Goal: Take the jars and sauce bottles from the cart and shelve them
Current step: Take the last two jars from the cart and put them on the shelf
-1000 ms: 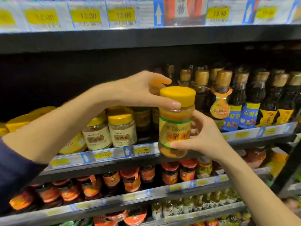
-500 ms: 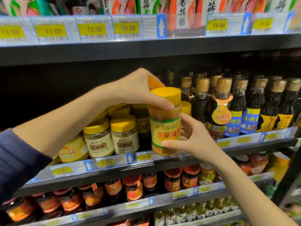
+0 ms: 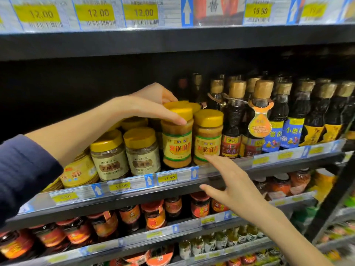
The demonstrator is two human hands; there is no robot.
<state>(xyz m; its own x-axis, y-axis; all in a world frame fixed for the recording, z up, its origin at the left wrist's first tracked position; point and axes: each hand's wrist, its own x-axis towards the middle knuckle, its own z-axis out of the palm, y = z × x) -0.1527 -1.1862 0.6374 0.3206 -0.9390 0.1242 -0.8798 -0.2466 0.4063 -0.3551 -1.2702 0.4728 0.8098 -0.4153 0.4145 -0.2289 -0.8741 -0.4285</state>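
Left hand (image 3: 153, 106) clamped over the yellow lid of a sesame-paste jar (image 3: 177, 139), thumb along the lid's front edge, other fingers curled over the top and back. Jar upright on the middle shelf (image 3: 221, 170), at its front edge, just behind the 11.90 price tag (image 3: 167, 178). Right hand (image 3: 233, 186) open and holding nothing, fingers spread, forefinger tip at the lower label of a second matching jar (image 3: 207, 136); touching or just short, cannot tell. Second jar touching or just beside the held one, on its right. More yellow lids behind the pair, partly hidden, number unclear.

Left of the held jar: two shorter cream-labelled jars (image 3: 125, 152) with gold lids in the front row, more lids behind them, count unclear. Farther left of the held jar, a yellow tub (image 3: 78, 174) tilted, partly under the forearm in a dark blue sleeve (image 3: 21, 179).

Right of the second jar: a row of dark sauce bottles (image 3: 288, 116) with gold caps, about eight across the front, more behind. One bottle with an orange neck tag (image 3: 259, 120).

Above the held jar: upper shelf edge with three yellow 12.00 tags (image 3: 99, 12) and one 19.90 tag (image 3: 259, 10).

Below the held jar: red-lidded chili sauce jars (image 3: 153, 215) on the next shelf down, too many and too blurred for a count.
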